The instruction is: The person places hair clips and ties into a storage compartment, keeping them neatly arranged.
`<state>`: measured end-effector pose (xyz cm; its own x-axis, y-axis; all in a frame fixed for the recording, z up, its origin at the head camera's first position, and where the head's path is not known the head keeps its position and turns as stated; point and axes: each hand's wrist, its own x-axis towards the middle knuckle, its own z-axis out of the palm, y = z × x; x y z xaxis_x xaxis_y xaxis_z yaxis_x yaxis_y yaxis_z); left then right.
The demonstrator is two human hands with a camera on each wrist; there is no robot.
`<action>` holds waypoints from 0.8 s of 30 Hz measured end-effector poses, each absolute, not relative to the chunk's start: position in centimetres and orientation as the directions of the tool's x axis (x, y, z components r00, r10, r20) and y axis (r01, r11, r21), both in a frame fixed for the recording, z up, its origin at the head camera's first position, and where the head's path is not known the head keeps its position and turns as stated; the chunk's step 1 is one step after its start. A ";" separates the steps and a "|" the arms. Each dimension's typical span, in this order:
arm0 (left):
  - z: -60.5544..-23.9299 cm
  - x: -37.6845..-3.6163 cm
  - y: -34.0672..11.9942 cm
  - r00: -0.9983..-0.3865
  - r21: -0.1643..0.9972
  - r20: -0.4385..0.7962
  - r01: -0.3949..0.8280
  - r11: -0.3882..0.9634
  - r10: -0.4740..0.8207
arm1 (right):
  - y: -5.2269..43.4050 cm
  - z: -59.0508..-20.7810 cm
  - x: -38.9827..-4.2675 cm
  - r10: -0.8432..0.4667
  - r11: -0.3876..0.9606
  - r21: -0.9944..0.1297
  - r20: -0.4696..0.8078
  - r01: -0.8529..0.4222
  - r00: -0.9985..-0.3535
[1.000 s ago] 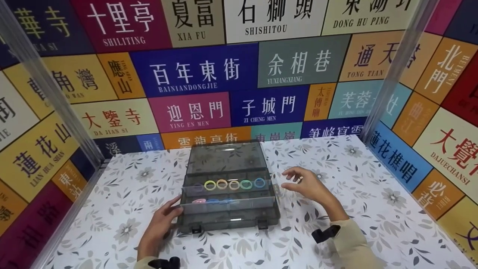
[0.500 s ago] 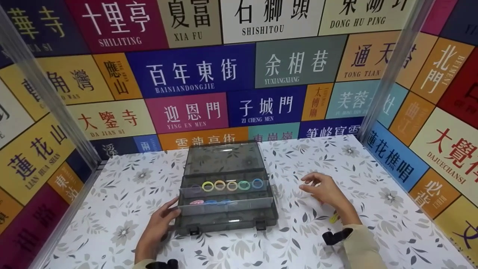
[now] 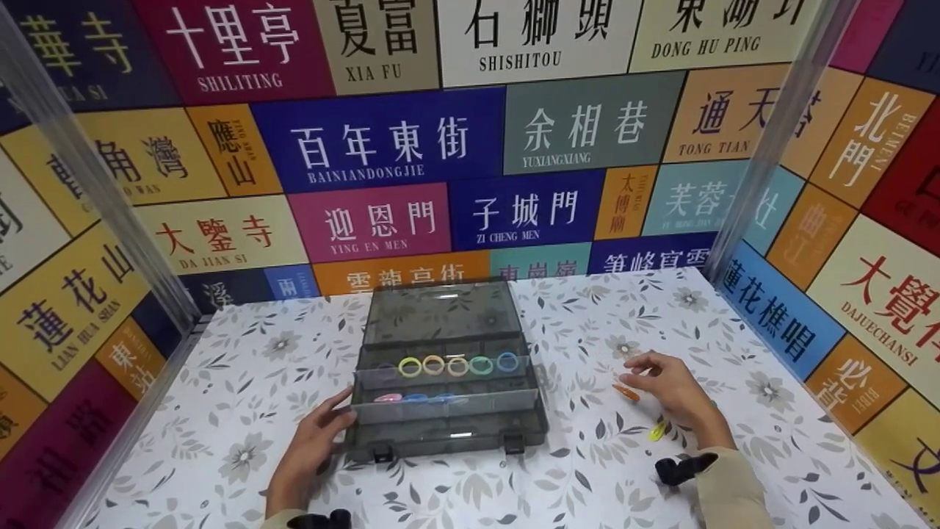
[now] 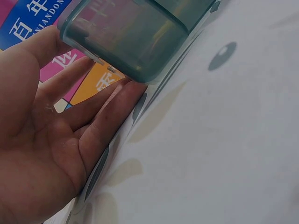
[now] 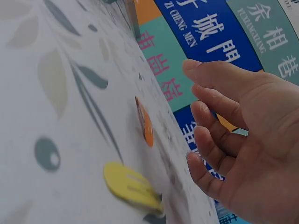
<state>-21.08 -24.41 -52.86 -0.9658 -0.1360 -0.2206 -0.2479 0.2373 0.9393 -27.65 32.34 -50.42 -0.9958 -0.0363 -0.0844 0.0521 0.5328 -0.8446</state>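
Note:
A smoky see-through compartment box (image 3: pixel 446 439) stands with its lid raised on the patterned tabletop. Coloured rings like hair ties (image 3: pixel 457 366) lie in a row in its back compartment, and pink and blue clips (image 3: pixel 418 398) lie in the middle one. My left hand (image 3: pixel 312 448) touches the box's left side; in the left wrist view its fingers reach along the box corner (image 4: pixel 140 70). To the right, my right hand (image 3: pixel 672 389) hovers with loosely bent fingers and holds nothing. Close to it lie an orange hair clip (image 3: pixel 626 392) and a yellow hair clip (image 3: pixel 657 430).
The white tabletop (image 3: pixel 242 397) has a leaf and flower print. Behind it and at both sides rise walls of coloured panels (image 3: pixel 382 139) with lettering. Clear upright strips (image 3: pixel 756 154) mark the corners.
My right hand has moved right and slightly toward me, away from the box. The orange and yellow hair clips have come into sight beside it. My left hand stays at the box.

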 end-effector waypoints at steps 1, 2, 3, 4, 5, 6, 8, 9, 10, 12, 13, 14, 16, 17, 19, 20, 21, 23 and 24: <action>-52.9 -21.1 -24.4 -0.967 0.941 -0.215 -0.242 0.238 -0.133 | 32.5 -50.6 -27.7 -0.039 0.536 -0.842 -0.097 0.061 -0.995; -52.9 -21.0 -24.4 -0.968 0.942 -0.212 -0.239 0.236 -0.133 | 32.7 -50.7 -27.7 -0.041 0.544 -0.836 -0.105 0.066 -0.994; -52.9 -21.0 -24.4 -0.969 0.942 -0.209 -0.236 0.238 -0.132 | 32.8 -50.9 -27.7 -0.039 0.548 -0.833 -0.116 0.076 -0.992; -52.9 -20.9 -24.4 -0.969 0.941 -0.209 -0.236 0.242 -0.132 | 33.0 -50.9 -27.7 -0.045 0.561 -0.824 -0.123 0.077 -0.991; -52.9 -20.9 -24.4 -0.968 0.940 -0.211 -0.238 0.243 -0.132 | 33.1 -51.0 -27.7 -0.046 0.566 -0.820 -0.133 0.084 -0.990; -52.9 -20.9 -24.4 -0.968 0.940 -0.213 -0.240 0.243 -0.131 | 33.1 -51.1 -27.7 -0.047 0.570 -0.817 -0.145 0.093 -0.988; -52.9 -20.9 -24.4 -0.967 0.941 -0.219 -0.245 0.235 -0.132 | 33.3 -51.1 -27.8 -0.045 0.572 -0.812 -0.166 0.111 -0.985; -52.9 -21.0 -24.4 -0.967 0.941 -0.219 -0.245 0.232 -0.131 | 33.3 -51.2 -27.7 -0.048 0.570 -0.813 -0.179 0.120 -0.983; -52.8 -21.0 -24.3 -0.967 0.943 -0.218 -0.243 0.228 -0.131 | 33.3 -51.2 -27.7 -0.054 0.571 -0.812 -0.185 0.122 -0.981; -52.8 -21.1 -24.3 -0.969 0.947 -0.209 -0.233 0.222 -0.129 | 33.3 -51.2 -27.7 -0.052 0.583 -0.803 -0.192 0.126 -0.980; -52.8 -21.1 -24.3 -0.971 0.947 -0.205 -0.229 0.227 -0.126 | 33.4 -51.2 -27.7 -0.053 0.594 -0.795 -0.188 0.120 -0.981; -52.8 -21.1 -24.3 -0.972 0.947 -0.200 -0.224 0.231 -0.123 | 33.4 -51.3 -27.6 -0.055 0.608 -0.786 -0.184 0.113 -0.981; -52.9 -21.2 -24.2 -0.973 0.944 -0.198 -0.222 0.243 -0.121 | 33.5 -51.4 -27.5 -0.059 0.639 -0.764 -0.170 0.094 -0.984; -52.8 -21.2 -24.2 -0.972 0.942 -0.200 -0.225 0.250 -0.122 | 33.5 -51.5 -27.4 -0.055 0.651 -0.754 -0.166 0.091 -0.985; -52.9 -21.2 -24.2 -0.970 0.938 -0.207 -0.234 0.257 -0.126 | 33.5 -51.5 -27.3 -0.057 0.662 -0.745 -0.159 0.082 -0.986; -52.9 -21.3 -24.2 -0.968 0.936 -0.212 -0.240 0.257 -0.133 | 33.5 -51.6 -27.3 -0.059 0.664 -0.744 -0.159 0.080 -0.986; -52.9 -21.2 -24.3 -0.968 0.937 -0.214 -0.242 0.253 -0.135 | 33.5 -51.6 -27.3 -0.060 0.663 -0.745 -0.157 0.078 -0.986; -53.0 -21.2 -24.3 -0.967 0.938 -0.212 -0.242 0.249 -0.139 | 33.4 -51.5 -27.4 -0.060 0.666 -0.742 -0.157 0.078 -0.986; -53.0 -21.1 -24.4 -0.968 0.939 -0.210 -0.238 0.247 -0.138 | 33.4 -51.5 -27.4 -0.059 0.668 -0.740 -0.157 0.078 -0.986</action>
<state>-21.13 -24.40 -52.97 -0.9681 -0.1375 -0.2096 -0.2385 0.2470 0.9392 -27.37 33.35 -51.49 -0.9857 -0.0594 -0.1574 0.0780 0.6676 -0.7405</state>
